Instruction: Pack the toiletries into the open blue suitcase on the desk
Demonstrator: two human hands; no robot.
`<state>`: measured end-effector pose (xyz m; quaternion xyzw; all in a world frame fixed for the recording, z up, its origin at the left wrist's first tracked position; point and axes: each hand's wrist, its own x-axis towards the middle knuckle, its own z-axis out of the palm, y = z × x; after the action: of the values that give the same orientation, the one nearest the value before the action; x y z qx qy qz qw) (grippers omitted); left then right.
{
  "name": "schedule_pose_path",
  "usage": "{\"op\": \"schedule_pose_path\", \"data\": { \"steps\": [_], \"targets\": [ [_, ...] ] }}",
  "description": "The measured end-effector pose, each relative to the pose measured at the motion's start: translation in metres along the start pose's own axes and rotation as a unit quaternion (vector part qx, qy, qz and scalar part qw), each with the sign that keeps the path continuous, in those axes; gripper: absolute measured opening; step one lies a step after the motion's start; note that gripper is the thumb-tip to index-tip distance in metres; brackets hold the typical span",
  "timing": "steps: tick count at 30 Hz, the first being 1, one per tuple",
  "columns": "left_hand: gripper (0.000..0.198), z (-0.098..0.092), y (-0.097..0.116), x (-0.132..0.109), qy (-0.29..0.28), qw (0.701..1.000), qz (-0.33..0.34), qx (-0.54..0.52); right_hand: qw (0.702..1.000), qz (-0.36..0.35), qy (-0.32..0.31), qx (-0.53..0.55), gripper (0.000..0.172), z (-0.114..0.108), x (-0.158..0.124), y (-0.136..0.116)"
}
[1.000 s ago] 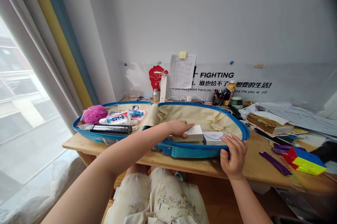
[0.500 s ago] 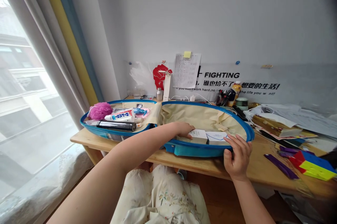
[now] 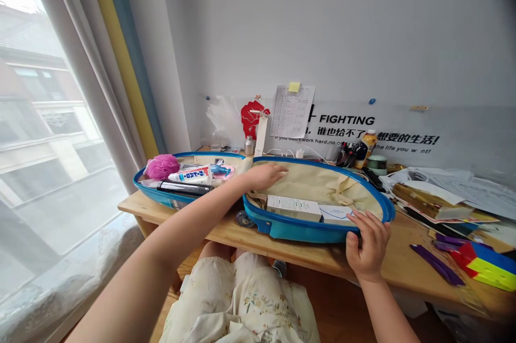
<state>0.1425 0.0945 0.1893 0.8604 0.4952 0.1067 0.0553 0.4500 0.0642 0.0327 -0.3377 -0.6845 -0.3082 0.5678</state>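
A small blue suitcase lies unfolded, its right half lined in beige. Two white boxes lie end to end along its near wall: a longer printed box and a shorter box with a blue line. Above the lining, at the hinge side, my left hand hovers with fingers stretched out, holding nothing. My right hand rests on the near right rim, fingers spread, their tips beside the shorter box. In the left half sit a pink bath puff, a toothpaste tube and a dark cylinder.
The suitcase stands on a wooden desk. To the right are piled papers, a purple strip and a colourful cube. Behind stand a yellow-labelled bottle, a green-grey jar and a small metal bottle.
My left hand has lifted off the longer box and moved back and left, uncovering that box. My right hand keeps its place on the rim. The view has shifted slightly left.
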Motion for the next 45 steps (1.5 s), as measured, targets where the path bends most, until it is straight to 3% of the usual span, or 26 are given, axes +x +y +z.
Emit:
{"op": "schedule_pose_path", "data": {
  "steps": [4,7,10,14,22,26,29,31,35,38,42,45],
  "targets": [
    [0.053,-0.033,-0.05,-0.065,0.036,0.995,-0.089,0.007,1.0,-0.001,-0.008,-0.003,0.032,0.0,0.0,0.0],
    [0.064,-0.046,-0.088,-0.114,-0.039,0.986,-0.153,0.052,1.0,0.004,0.001,0.004,0.031,0.001,0.001,-0.001],
    [0.077,-0.053,-0.115,-0.144,-0.12,0.971,-0.193,0.079,1.0,0.002,0.01,0.015,0.031,0.001,0.002,-0.002],
    [0.077,-0.052,-0.13,-0.15,-0.187,0.952,-0.221,0.096,1.0,-0.004,0.008,0.016,0.03,0.0,0.003,-0.003],
    [0.068,-0.049,-0.132,-0.145,-0.121,0.956,-0.241,0.114,1.0,0.002,0.001,-0.001,0.03,-0.001,0.0,-0.002],
    [0.068,-0.07,-0.115,-0.137,0.005,0.973,-0.224,0.05,1.0,0.001,0.002,-0.003,0.03,0.0,0.0,-0.002],
    [0.073,-0.084,-0.077,-0.119,0.112,0.98,-0.165,0.009,1.0,0.001,-0.004,-0.005,0.031,0.001,-0.001,-0.001],
    [0.074,-0.083,-0.044,-0.101,0.144,0.984,-0.098,-0.033,1.0,0.01,-0.001,-0.002,0.031,0.001,-0.002,0.0],
    [0.074,-0.054,0.016,-0.058,0.109,0.98,0.059,-0.157,1.0,0.025,-0.001,-0.002,0.032,0.002,-0.005,0.001],
    [0.074,-0.019,0.045,-0.031,0.056,0.97,0.151,-0.185,1.0,0.03,-0.005,0.0,0.031,0.001,-0.006,0.001],
    [0.082,0.017,0.058,-0.011,-0.036,0.974,0.136,-0.177,1.0,0.013,-0.005,0.008,0.031,0.0,-0.004,0.0],
    [0.08,0.029,0.058,-0.007,-0.089,0.978,0.096,-0.163,1.0,0.004,-0.001,0.007,0.03,-0.001,-0.001,-0.002]
  ]
}}
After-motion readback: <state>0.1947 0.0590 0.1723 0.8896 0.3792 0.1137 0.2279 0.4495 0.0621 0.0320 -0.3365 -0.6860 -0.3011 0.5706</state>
